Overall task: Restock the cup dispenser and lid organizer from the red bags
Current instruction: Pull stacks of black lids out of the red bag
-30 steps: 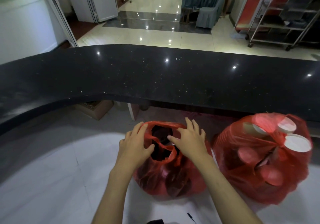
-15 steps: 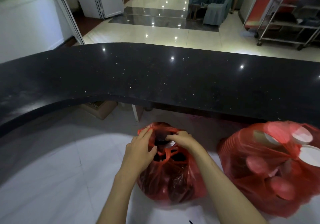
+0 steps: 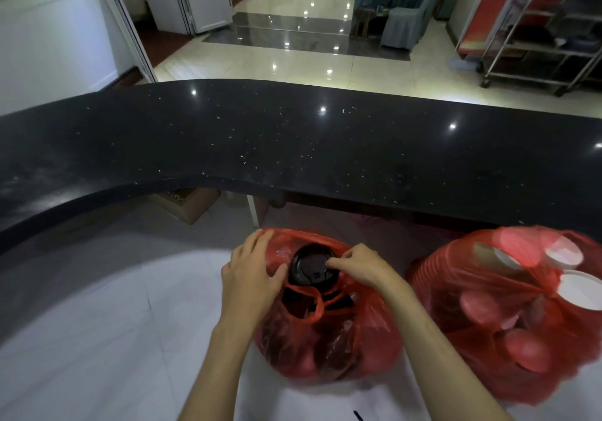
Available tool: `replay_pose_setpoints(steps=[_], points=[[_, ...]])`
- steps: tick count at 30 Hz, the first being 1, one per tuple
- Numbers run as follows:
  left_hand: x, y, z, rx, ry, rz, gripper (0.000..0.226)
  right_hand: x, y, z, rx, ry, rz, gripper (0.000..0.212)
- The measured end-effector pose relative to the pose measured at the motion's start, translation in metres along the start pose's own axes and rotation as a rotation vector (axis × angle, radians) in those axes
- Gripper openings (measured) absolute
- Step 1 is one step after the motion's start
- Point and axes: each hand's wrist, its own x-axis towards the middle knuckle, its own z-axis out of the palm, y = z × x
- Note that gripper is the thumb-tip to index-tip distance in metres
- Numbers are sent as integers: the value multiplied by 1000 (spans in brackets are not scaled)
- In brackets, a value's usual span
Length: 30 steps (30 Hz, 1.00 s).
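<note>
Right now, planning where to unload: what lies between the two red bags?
Head view: only bare white surface between the lid bag and the cup bag.

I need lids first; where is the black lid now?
In the head view, low centre: the black lid sits in the left red bag's mouth, pinched by the right hand.

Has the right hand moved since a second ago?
Yes. The right hand has closed from flat on the red bag to pinching a black lid at its mouth.
</note>
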Motion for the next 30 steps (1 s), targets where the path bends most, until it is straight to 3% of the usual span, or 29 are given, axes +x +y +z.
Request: replay_pose_setpoints(steps=[4, 11, 15, 18, 23, 27, 30], points=[[0, -1, -1, -30, 86, -64, 77, -24, 10, -18, -47, -10, -86, 44], [-13, -2, -10, -72, 175, -98, 60, -49, 35, -30, -64, -103, -189, 37], [-27, 8, -16, -228, 435, 232, 28, -53, 40, -22, 59, 29, -180, 37], [-31, 25, -17, -442, 268, 422, 26, -56, 38, -13, 102, 102, -237, 33], [-30, 28, 7, -587, -184, 214, 81, -55, 28, -6, 122, 291, -442, 18], [-26, 22, 10, -804, -148, 118, 59, -58, 16, -3, 217, 312, -618, 18], [-24, 19, 7, -863, -49, 54, 48, -64, 10, 4, 293, 283, -640, 26]])
